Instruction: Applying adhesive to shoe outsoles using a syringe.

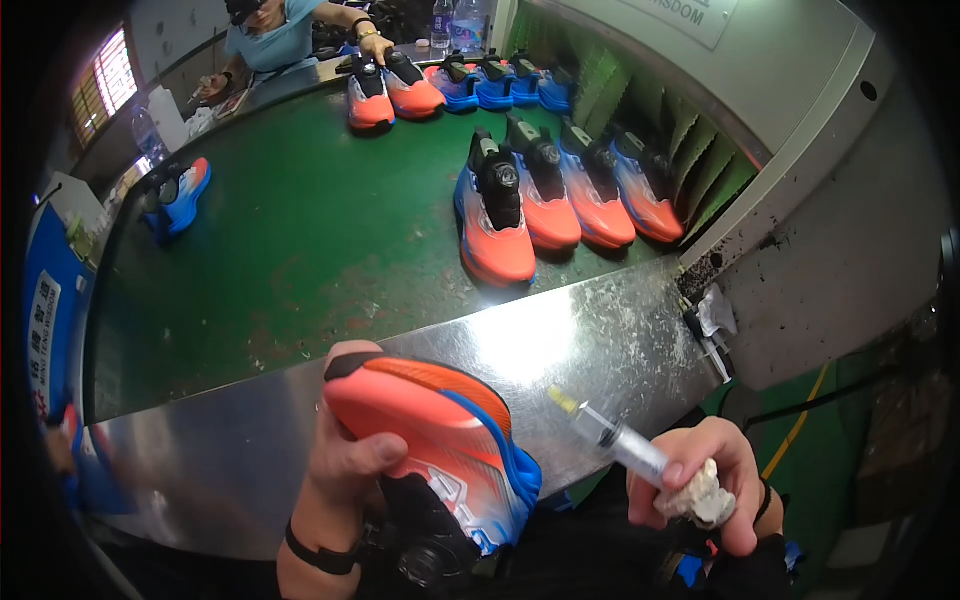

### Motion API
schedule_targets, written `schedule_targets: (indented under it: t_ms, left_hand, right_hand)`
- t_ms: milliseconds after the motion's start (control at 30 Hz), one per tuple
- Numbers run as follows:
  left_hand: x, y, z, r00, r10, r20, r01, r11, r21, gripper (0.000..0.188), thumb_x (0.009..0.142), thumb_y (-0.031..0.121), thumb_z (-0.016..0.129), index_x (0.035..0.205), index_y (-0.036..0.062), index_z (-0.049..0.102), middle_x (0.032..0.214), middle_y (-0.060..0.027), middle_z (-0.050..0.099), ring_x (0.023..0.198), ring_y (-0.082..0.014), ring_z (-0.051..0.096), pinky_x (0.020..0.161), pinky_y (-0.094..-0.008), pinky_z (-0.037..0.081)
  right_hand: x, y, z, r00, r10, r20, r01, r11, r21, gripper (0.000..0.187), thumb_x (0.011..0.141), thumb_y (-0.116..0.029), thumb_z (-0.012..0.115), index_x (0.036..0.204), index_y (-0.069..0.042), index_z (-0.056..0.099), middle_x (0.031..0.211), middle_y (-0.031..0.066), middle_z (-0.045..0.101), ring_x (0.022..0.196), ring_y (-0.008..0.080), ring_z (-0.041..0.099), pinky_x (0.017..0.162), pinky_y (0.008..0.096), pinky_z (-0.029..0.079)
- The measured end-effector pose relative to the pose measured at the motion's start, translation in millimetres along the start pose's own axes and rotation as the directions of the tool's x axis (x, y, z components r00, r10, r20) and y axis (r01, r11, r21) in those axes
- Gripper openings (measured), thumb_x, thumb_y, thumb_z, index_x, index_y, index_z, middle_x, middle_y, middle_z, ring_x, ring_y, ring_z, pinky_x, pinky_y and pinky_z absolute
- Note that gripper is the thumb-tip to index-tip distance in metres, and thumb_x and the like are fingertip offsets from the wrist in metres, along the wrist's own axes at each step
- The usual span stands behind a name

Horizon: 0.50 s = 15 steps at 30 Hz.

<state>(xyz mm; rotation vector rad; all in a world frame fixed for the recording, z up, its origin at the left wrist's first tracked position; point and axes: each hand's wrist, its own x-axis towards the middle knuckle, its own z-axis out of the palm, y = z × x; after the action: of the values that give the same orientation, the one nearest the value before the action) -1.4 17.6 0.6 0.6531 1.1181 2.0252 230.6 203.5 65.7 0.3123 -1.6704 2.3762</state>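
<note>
My left hand (350,450) is closed around the front part of a coral and blue sneaker (430,420). The shoe is tilted on its side, so its orange and blue sole edge faces up and right, while its black collar with a round dial hangs toward me. To the right, my right hand (705,480) grips a clear syringe (625,445) with a yellowish tip that points up and left toward the shoe, apart from it. A crumpled whitish lump (700,497) is also in that hand, against the syringe's rear end.
A metal ledge (620,330) borders the green conveyor belt (300,250). Several matching sneakers (498,240) stand in a row at right, near a machine opening with green strips (690,140). One shoe (180,200) lies far left. Across the belt, a person (275,40) touches a pair of shoes (410,90).
</note>
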Motion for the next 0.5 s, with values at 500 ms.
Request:
schedule_targets:
  t_ms: [500]
  left_hand:
    - [-8.5, 4.6, 3.1, 0.971, 0.142, 0.191, -0.137, 0.990, -0.040, 0.067, 0.059, 0.016, 0.085, 0.110, 0.0043, 0.043, 0.102, -0.0191, 0.057, 0.093, -0.0273, 0.063, 0.081, -0.0385, 0.053]
  right_hand:
    - [34.9, 3.8, 29.2, 0.992, -0.084, 0.095, 0.082, 0.996, 0.033, 0.067, 0.079, -0.056, 0.063, 0.112, 0.001, 0.054, 0.083, 0.0238, 0.063, 0.071, 0.0313, 0.063, 0.066, 0.0437, 0.044]
